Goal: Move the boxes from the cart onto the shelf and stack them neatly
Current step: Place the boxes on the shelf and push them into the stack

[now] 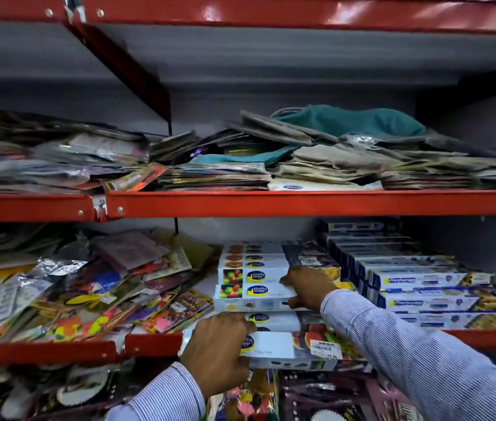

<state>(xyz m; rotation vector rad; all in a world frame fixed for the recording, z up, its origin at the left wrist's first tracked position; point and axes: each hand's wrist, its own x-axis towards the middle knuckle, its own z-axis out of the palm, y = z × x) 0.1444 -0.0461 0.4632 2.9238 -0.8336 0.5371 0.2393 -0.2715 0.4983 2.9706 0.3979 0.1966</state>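
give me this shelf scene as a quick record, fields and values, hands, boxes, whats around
left hand: gripping the left end of the front cling film box at the shelf edge
right hand: pressed on the white box stack further in
blue boxes: stacked to the right of the white ones
loose packets: messy pile on the left of the same shelf
upper shelf: flat packets and a teal cloth
cart: not in view

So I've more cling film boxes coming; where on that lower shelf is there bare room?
A bare strip of shelf floor lies between the packet heap and the white box stack. Rightward is crowded: the blue box rows press against that stack.
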